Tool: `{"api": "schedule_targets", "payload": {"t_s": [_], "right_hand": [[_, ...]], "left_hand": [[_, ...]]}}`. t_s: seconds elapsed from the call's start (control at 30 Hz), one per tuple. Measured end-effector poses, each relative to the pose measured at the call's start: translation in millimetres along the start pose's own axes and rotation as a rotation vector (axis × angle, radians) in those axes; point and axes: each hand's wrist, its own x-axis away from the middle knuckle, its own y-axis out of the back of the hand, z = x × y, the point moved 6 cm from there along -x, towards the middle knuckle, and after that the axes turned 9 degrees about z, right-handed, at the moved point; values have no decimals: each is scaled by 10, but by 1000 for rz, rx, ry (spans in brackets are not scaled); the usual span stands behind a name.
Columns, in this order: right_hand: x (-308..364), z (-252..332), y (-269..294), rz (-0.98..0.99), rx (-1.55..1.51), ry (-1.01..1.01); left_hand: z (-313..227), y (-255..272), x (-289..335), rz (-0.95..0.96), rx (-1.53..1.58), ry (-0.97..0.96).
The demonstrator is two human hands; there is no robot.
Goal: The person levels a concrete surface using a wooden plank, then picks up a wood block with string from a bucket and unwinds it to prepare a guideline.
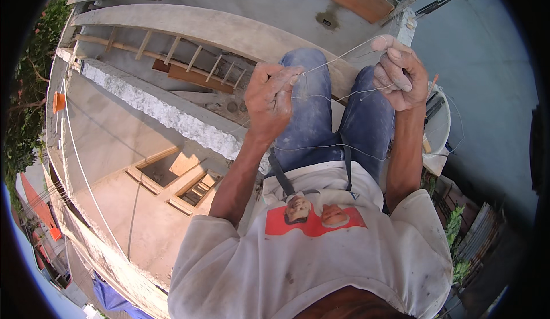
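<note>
A thin, pale string [344, 54] runs taut between my two raised hands, over my knees. My left hand [270, 98] is closed, with the string pinched near the thumb and fingertips. My right hand [403, 75] has its fingers curled round the string, the index finger bent above the rest. More strands of the same string sag below, crossing my dusty blue trousers [312, 118] and passing in front of my lap. Both hands are coated in pale dust.
A white bucket [440, 121] holding tools stands beside my right arm. Ahead lie a long pale plank [229, 31] and a wooden ladder [172, 49]. To the left, a rough broken wall edge [154, 104] borders a drop, with a wooden frame [172, 187] lower down.
</note>
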Motion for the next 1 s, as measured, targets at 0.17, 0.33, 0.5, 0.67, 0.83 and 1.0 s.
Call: {"api": "schedule_targets", "payload": {"t_s": [0.17,0.33,0.5,0.67,0.83,1.0], "right_hand": [[4,-123,148,-49,-240,34],[-19,-131,186,-229,-20,9],[-30,-215,206,38,-258,-59],[-30,-207,31,323,-264,-143],[56,-303,146,280,-332,-51],[150,-559,286,68,-431,-116]], "left_hand": [[-47,-12,-40,-14,-15,-39],[-59,4,13,-33,-131,-106],[-177,32,76,10,-171,-317],[-176,5,103,81,-178,-364],[-85,75,74,-27,-123,-175],[-37,104,53,-101,-2,-107]]}}
